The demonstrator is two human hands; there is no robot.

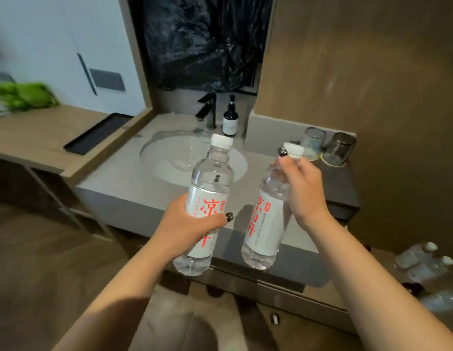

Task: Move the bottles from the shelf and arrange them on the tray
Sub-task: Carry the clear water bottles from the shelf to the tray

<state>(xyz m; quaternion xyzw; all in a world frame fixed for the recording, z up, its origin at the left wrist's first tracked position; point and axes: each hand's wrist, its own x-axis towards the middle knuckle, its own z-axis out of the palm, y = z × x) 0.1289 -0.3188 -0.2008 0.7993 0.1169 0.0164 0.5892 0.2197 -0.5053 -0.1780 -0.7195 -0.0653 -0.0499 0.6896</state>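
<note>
1. Grey vanity surface (114, 183) with a round sink (169, 160) is lying beneath two clear water bottles being held in the air.
2. Left hand (187, 224) is wrapping its fingers around the labelled middle of the left bottle (207, 198).
3. Right hand (303, 188) is gripping the right bottle (265, 219) just below its white cap, fingers curled.
4. Black tray (98, 133) is sitting on the wooden surface at left.
5. More bottles (428, 264) are lying on the shelf at lower right.
6. Faucet (207, 110), dark pump bottle (230, 120) and two upturned glasses (326, 146) are standing behind.
</note>
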